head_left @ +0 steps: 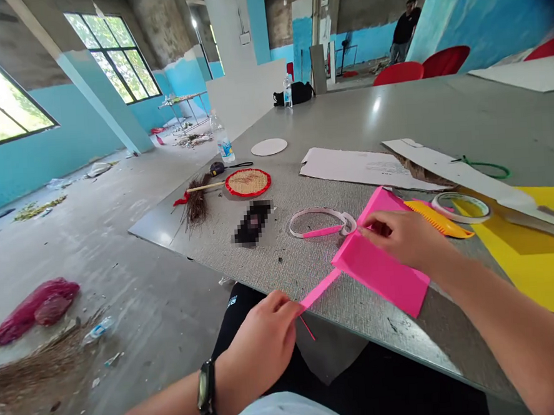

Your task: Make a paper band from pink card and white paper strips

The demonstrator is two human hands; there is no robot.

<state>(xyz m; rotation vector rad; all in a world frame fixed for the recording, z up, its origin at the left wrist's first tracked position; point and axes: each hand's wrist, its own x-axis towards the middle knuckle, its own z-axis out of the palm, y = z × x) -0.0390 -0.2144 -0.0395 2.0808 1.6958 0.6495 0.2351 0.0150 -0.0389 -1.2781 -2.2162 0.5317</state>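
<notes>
My left hand [268,333], a black watch on its wrist, pinches the end of a narrow pink paper strip [320,290] at the table edge. The strip runs up to the folded pink paper [387,273] on the table. My right hand [401,237] is closed, its fingertips at the upper left edge of the pink paper; the exact pinch is partly hidden. Touching or very near those fingertips is a white hoop [317,211] with a curled end and a pink stretch along its front. A yellow cutter [440,220] and a tape roll [461,207] lie beyond my right hand.
Yellow paper [535,279] and cardboard pieces [363,166] lie on the right. Farther left are a red-rimmed round fan [248,182], a bundle of brown bristles [196,203], a tape measure [217,168] and a water bottle [223,139]. A person [406,30] stands far back.
</notes>
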